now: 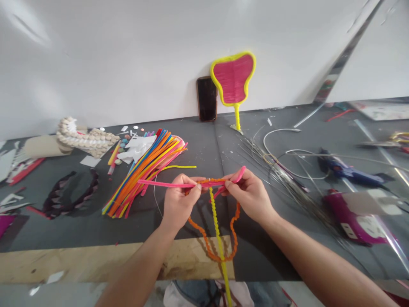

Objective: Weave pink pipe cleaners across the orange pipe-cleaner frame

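Both hands pinch a pink pipe cleaner (162,184) that lies across the top of a shaped frame. My left hand (180,198) grips it left of the middle, its free end sticking out leftward. My right hand (247,194) is closed on the pink strand at the right, where one end bends upward and another piece hangs below. From between the hands an orange twisted pipe cleaner loop (209,251) dangles. A yellow twisted pipe cleaner stem (215,213) runs down its middle past the table edge. The fingers partly hide where the strands meet.
A bundle of coloured pipe cleaners (143,170) lies left of the hands. Behind stand a phone (207,99) and a pink-and-yellow fan shape (234,79). Rightward are loose wires (284,175), a blue glue gun (351,170) and a magenta box (358,217). A dark braided band (72,194) rests far left.
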Motion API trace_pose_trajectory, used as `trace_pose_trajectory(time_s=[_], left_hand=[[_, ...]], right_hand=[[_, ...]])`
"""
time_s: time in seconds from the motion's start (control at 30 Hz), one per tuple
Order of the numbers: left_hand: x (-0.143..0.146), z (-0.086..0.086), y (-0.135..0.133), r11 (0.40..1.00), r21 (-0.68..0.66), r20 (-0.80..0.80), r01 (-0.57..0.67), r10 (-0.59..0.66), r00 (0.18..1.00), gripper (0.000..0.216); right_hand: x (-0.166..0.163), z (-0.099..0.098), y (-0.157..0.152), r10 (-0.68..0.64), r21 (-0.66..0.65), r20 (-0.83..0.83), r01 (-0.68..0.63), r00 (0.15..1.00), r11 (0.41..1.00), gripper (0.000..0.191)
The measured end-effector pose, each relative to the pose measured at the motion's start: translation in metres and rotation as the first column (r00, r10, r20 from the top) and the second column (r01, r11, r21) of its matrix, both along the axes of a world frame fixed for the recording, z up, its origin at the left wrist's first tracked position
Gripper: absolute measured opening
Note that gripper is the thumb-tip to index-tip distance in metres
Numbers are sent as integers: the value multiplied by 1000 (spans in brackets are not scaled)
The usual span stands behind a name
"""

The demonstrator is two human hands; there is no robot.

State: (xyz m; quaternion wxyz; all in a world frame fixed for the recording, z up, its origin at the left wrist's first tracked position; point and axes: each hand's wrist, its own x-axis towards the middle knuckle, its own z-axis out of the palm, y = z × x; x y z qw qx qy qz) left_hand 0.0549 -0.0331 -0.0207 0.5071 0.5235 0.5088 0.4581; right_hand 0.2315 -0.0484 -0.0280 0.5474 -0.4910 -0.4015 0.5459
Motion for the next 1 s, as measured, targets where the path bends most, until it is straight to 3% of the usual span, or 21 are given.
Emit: trace_pose_trajectory(time_s=[0.2,0.43,0.67,0.87,1.0], left_hand=[[1,3,2,998,-55,91,-18,23,996,23],[-4,3,13,978,-202,260,-60,113,959,29],[-9,1,18,972,-224,293,-76,142,945,28],[-9,8,16,962,-271,366,-5,108,924,31],[-10,7,16,962,-271,352,-43,140,925,31]], right_hand=[[3,1,1,6,-19,-61,-7,998,1000,34],[9,-4,8,-72,20,-62,74,995,997,37],[12,-6,9,-114,60,-54,117,992,991,33],[14,-9,11,-124,60,-78,129,989,990,32],[14,-7,10,-113,65,-74,118,991,991,31]])
